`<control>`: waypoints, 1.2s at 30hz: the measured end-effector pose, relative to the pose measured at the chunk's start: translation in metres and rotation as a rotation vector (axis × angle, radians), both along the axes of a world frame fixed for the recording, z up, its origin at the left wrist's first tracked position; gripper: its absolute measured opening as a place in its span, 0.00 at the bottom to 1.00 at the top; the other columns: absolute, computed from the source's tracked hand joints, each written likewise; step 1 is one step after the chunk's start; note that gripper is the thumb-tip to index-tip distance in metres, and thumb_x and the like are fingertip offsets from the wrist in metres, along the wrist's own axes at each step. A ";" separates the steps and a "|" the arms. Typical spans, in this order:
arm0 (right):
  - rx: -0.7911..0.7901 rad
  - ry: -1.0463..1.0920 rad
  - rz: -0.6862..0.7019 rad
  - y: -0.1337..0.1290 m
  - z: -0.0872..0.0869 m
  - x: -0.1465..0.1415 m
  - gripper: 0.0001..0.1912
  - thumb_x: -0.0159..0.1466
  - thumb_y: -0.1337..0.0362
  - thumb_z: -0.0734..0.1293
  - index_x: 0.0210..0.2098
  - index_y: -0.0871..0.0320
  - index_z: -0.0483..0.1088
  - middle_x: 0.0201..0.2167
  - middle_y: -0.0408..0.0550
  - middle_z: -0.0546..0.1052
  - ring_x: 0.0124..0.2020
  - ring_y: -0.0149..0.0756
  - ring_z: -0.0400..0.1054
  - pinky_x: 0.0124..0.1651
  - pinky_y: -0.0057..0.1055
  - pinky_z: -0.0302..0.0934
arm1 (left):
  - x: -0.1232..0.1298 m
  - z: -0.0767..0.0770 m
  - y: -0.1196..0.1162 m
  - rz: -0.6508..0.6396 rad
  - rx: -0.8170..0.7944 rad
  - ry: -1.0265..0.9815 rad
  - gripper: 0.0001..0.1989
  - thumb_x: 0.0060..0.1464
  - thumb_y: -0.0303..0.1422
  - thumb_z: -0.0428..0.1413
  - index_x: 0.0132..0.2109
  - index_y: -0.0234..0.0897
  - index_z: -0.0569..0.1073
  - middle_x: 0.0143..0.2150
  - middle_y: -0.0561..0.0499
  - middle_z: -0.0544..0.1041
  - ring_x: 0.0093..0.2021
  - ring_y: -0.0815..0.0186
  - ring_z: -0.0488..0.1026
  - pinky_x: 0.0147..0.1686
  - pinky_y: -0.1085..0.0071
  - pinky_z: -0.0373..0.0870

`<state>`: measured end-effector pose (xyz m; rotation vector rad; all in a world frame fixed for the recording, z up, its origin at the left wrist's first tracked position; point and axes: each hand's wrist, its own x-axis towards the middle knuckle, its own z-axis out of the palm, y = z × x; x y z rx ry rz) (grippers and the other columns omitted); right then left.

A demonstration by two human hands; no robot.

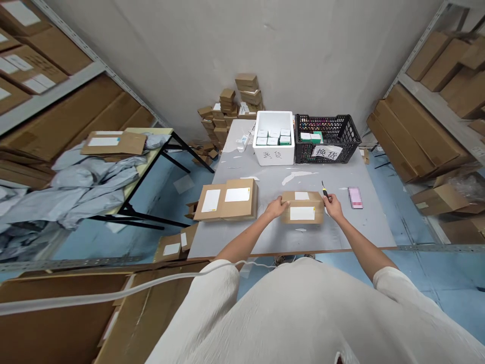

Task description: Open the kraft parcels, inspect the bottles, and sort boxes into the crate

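Observation:
A brown cardboard box (302, 214) with white labels on its top and front sits in front of me on the grey table (223, 242). My left hand (276, 208) is closed on the box's left end, thumb on top. At the opposite end, my right hand (333, 206) grips a utility knife (325, 190) with a black and yellow handle, its thin tip pointing up and away. That hand is also against the box's right edge; how firmly it touches I cannot tell. To the left lie flat cardboard boxes (238, 207) with white labels.
At the table's back stand a white foam box (273, 155) and a black plastic crate (328, 152), both holding small white-green boxes. A pink phone-like item (355, 197) lies right. Shelves of cartons flank both sides; a white cable (151, 281) runs by my left arm.

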<state>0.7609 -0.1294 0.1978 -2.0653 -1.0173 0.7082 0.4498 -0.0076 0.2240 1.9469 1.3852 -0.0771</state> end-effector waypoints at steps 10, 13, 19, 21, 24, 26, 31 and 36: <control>0.084 0.132 0.023 0.016 0.001 0.010 0.30 0.65 0.36 0.64 0.53 0.52 0.69 0.54 0.55 0.82 0.51 0.47 0.78 0.53 0.44 0.73 | 0.016 0.003 0.002 0.164 0.135 -0.094 0.35 0.67 0.33 0.54 0.77 0.38 0.55 0.71 0.35 0.70 0.67 0.49 0.74 0.64 0.57 0.71; 0.101 0.080 0.054 0.018 0.006 0.012 0.30 0.66 0.37 0.64 0.55 0.54 0.72 0.55 0.57 0.82 0.52 0.48 0.78 0.58 0.47 0.71 | 0.015 0.003 -0.004 0.082 0.195 -0.124 0.35 0.64 0.30 0.55 0.75 0.40 0.58 0.74 0.37 0.65 0.68 0.49 0.71 0.65 0.55 0.71; 0.119 -0.061 0.157 0.024 0.020 0.011 0.32 0.70 0.38 0.60 0.57 0.55 0.77 0.54 0.57 0.82 0.53 0.51 0.76 0.60 0.47 0.70 | 0.015 0.006 -0.019 -0.191 0.325 -0.042 0.26 0.63 0.26 0.54 0.66 0.45 0.72 0.71 0.40 0.69 0.72 0.44 0.63 0.71 0.47 0.60; 0.073 -0.076 0.223 0.027 0.026 0.009 0.31 0.72 0.40 0.58 0.58 0.53 0.78 0.48 0.53 0.84 0.49 0.50 0.77 0.57 0.45 0.71 | 0.016 0.007 -0.022 -0.260 0.323 -0.043 0.27 0.63 0.25 0.52 0.66 0.45 0.73 0.68 0.40 0.73 0.71 0.45 0.65 0.71 0.46 0.59; 0.010 -0.137 0.367 0.036 0.032 0.004 0.26 0.74 0.45 0.61 0.59 0.51 0.79 0.47 0.50 0.86 0.47 0.49 0.78 0.55 0.43 0.71 | 0.018 0.007 -0.025 -0.304 0.327 -0.043 0.27 0.62 0.24 0.52 0.67 0.42 0.74 0.67 0.38 0.75 0.70 0.46 0.67 0.71 0.47 0.59; -0.007 -0.215 0.486 0.045 0.035 -0.001 0.23 0.73 0.47 0.63 0.59 0.49 0.80 0.52 0.50 0.85 0.51 0.51 0.77 0.57 0.43 0.69 | 0.017 0.006 -0.025 -0.313 0.345 -0.053 0.27 0.62 0.23 0.51 0.66 0.40 0.74 0.68 0.37 0.74 0.71 0.47 0.67 0.71 0.48 0.59; -0.031 -0.373 0.739 0.074 0.041 -0.022 0.22 0.74 0.49 0.64 0.57 0.49 0.82 0.55 0.51 0.85 0.55 0.52 0.77 0.57 0.42 0.68 | 0.013 -0.001 -0.026 -0.324 0.366 -0.106 0.32 0.62 0.22 0.54 0.72 0.39 0.70 0.74 0.37 0.70 0.76 0.49 0.63 0.75 0.50 0.57; -0.086 -0.480 0.839 0.099 0.050 -0.045 0.21 0.74 0.47 0.64 0.54 0.47 0.84 0.50 0.51 0.86 0.52 0.52 0.77 0.52 0.39 0.68 | 0.012 -0.008 -0.027 -0.325 0.372 -0.119 0.34 0.62 0.23 0.54 0.74 0.39 0.68 0.75 0.38 0.69 0.78 0.51 0.62 0.76 0.50 0.56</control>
